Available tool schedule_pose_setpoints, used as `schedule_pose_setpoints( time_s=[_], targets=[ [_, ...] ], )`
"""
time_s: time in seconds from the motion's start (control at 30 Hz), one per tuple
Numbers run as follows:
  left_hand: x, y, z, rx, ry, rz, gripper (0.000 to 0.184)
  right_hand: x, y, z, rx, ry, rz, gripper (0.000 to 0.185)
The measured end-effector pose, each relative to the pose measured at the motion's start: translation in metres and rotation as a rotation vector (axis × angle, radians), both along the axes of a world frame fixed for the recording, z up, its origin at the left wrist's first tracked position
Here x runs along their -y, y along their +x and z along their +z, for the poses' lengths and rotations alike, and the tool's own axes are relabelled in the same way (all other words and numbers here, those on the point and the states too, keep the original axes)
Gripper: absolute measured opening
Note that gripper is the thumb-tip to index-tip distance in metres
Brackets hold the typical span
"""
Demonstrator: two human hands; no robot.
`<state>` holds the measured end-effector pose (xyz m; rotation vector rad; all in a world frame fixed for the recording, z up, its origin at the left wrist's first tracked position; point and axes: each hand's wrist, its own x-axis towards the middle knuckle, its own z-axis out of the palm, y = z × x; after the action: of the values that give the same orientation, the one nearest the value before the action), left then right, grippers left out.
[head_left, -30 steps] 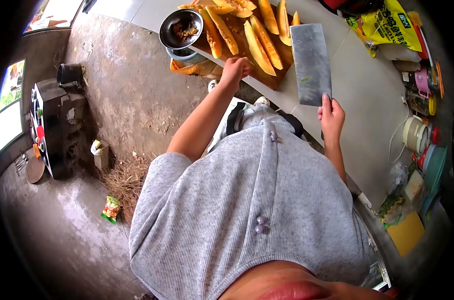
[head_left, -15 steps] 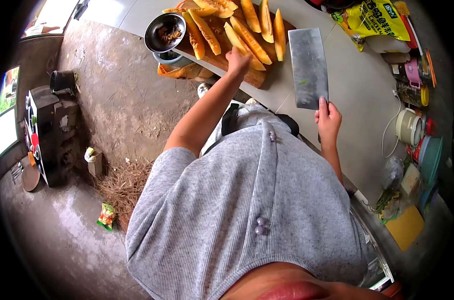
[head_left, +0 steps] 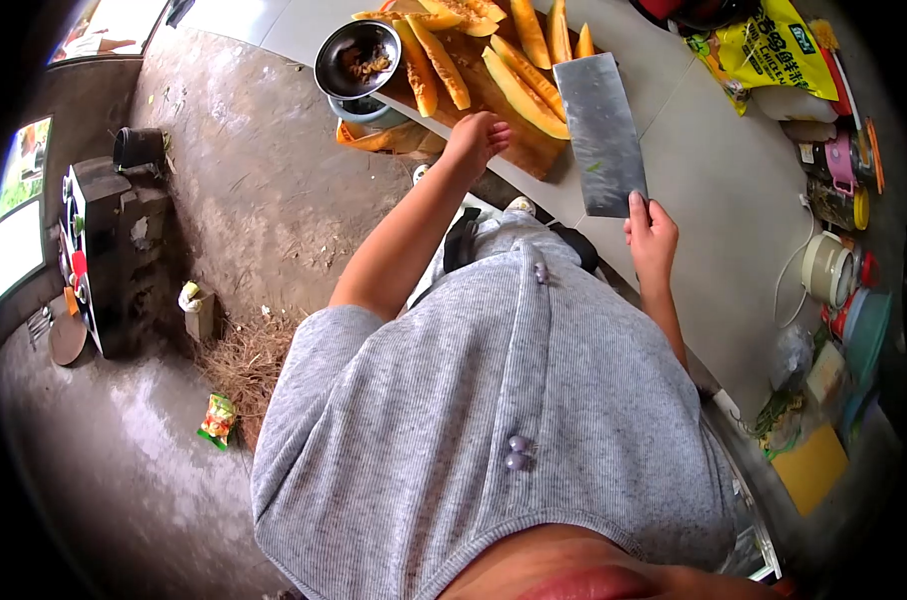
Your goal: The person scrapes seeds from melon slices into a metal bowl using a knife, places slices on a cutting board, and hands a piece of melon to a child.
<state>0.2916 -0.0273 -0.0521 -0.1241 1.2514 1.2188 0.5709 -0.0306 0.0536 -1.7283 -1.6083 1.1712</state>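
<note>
My right hand (head_left: 653, 236) is closed round the handle of a broad cleaver (head_left: 604, 135). The grey blade points up the view, its far left edge over the right side of a wooden cutting board (head_left: 531, 150), and a green scrap sticks to it. Several orange-fleshed wedges, melon or pumpkin, lie on the board; the nearest wedge (head_left: 522, 97) reaches to the blade. My left hand (head_left: 474, 142) hovers by the board's near left edge, fingers loosely bent and apart, with nothing visible in them. Beside the board is a metal bowl (head_left: 326, 62) with seedy pulp inside.
Under the metal bowl sits another container (head_left: 374, 115). A yellow food bag (head_left: 774, 50), a pink-handled container (head_left: 842, 160) and a cream pot (head_left: 826, 265) line the right side of the tiled counter (head_left: 719, 200). Straw (head_left: 249, 365) lies on the floor at left.
My left hand has let go of a wedge and drawn back from it. The cleaver has shifted left and tilted, now partly covering wedges at the right. The view has shifted slightly.
</note>
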Motion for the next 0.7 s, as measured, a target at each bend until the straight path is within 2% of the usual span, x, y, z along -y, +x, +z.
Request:
schedule_pose_setpoints(
  time_s=[0.03, 0.13, 0.2, 0.3, 0.37, 0.47, 0.53, 0.6, 0.67, 0.7],
  targets=[
    [0.002, -0.005, -0.002, -0.002, -0.002, 0.001, 0.030, 0.000, -0.004, -0.001, 0.020, 0.005, 0.014, 0.042],
    [0.001, -0.019, -0.005, 0.272, 0.104, 0.436, 0.035, -0.001, -0.016, 0.000, 0.043, -0.007, 0.028, 0.042],
    [-0.008, -0.022, -0.010, 0.222, 0.138, 0.448, 0.039, -0.003, -0.019, 0.001, 0.047, 0.005, 0.055, 0.042],
    [-0.020, -0.025, -0.020, 0.302, 0.217, 0.587, 0.036, -0.005, -0.024, 0.007, 0.072, 0.017, 0.095, 0.041],
    [-0.026, -0.025, -0.026, 0.434, 0.248, 0.681, 0.042, -0.006, -0.026, 0.011, 0.093, 0.019, 0.112, 0.041],
    [-0.034, -0.023, -0.033, 0.470, 0.245, 0.752, 0.046, -0.007, -0.025, 0.012, 0.135, 0.029, 0.110, 0.040],
    [-0.038, -0.022, -0.026, 0.509, 0.269, 0.764, 0.042, -0.008, -0.021, 0.013, 0.182, 0.016, 0.102, 0.039],
    [-0.044, -0.019, -0.014, 0.387, 0.195, 0.805, 0.034, -0.008, -0.020, 0.015, 0.193, 0.008, 0.101, 0.039],
    [-0.048, -0.020, -0.016, 0.387, 0.175, 0.871, 0.028, -0.008, -0.017, 0.016, 0.201, -0.004, 0.096, 0.039],
    [-0.051, -0.022, -0.020, 0.488, 0.252, 0.866, 0.029, -0.008, -0.014, 0.016, 0.205, 0.010, 0.107, 0.039]
  ],
)
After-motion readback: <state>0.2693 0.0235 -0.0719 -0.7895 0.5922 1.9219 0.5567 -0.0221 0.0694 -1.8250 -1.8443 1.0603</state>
